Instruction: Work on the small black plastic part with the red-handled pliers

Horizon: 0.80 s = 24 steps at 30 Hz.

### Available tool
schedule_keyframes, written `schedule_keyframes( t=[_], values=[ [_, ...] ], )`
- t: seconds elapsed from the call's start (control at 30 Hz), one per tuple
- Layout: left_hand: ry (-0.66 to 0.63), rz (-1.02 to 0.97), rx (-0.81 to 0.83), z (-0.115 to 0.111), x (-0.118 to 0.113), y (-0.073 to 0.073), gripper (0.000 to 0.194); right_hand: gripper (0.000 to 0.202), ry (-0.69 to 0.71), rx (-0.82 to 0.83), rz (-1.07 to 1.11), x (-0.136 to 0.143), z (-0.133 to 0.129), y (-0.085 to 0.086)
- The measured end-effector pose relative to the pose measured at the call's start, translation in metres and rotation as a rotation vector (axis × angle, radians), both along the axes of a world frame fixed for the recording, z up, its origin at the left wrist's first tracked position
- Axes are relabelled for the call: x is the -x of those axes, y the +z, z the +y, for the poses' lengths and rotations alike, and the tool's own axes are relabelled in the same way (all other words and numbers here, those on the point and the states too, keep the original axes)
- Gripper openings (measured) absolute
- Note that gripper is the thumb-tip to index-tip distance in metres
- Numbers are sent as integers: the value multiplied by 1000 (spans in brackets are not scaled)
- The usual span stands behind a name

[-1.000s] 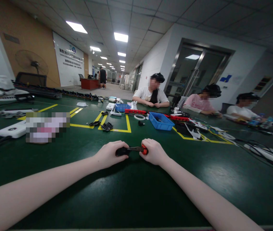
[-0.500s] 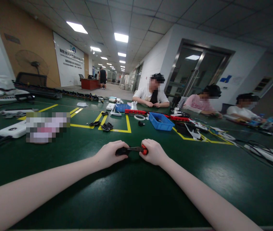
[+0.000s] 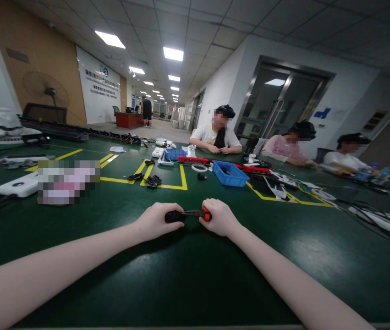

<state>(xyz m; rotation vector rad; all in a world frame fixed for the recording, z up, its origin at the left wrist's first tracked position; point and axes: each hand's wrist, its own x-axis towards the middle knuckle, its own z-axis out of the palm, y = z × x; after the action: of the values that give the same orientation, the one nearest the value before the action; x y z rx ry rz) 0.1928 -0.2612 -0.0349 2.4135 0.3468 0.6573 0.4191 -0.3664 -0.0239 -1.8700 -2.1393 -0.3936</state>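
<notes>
Low over the green table, my left hand [image 3: 158, 220] is closed round a small black part [image 3: 174, 217], thumb below and fingers above. My right hand [image 3: 220, 218] grips red-handled pliers [image 3: 193, 213], their metal jaws pointing left. The tip of the jaws meets the right end of the black part; whether they bite on it is too small to tell. Most of the pliers' handles are hidden in my right fist. Beyond my hands, several black parts [image 3: 153, 181] lie by yellow tape lines.
A blue bin [image 3: 229, 173] stands ahead to the right, near a white tape ring [image 3: 199, 168]. On the left lie a white power bank [image 3: 21, 186] and a blurred pinkish thing [image 3: 67, 183]. Black cables [image 3: 370, 215] lie at right. Several people sit across the green table [image 3: 181, 284].
My left hand and the black part have shifted very slightly. My right hand with the pliers stays in place.
</notes>
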Motion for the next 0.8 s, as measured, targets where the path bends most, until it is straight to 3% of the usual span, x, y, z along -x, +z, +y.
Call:
schedule_keyframes(
  t=[0.3,0.8],
  values=[
    [36,-12,-86,1,-1,-4,26,19,7,4,15,-2,2,-3],
    [10,-15,-40,5,-2,-4,27,17,6,15,20,-1,1,-1]
  ],
)
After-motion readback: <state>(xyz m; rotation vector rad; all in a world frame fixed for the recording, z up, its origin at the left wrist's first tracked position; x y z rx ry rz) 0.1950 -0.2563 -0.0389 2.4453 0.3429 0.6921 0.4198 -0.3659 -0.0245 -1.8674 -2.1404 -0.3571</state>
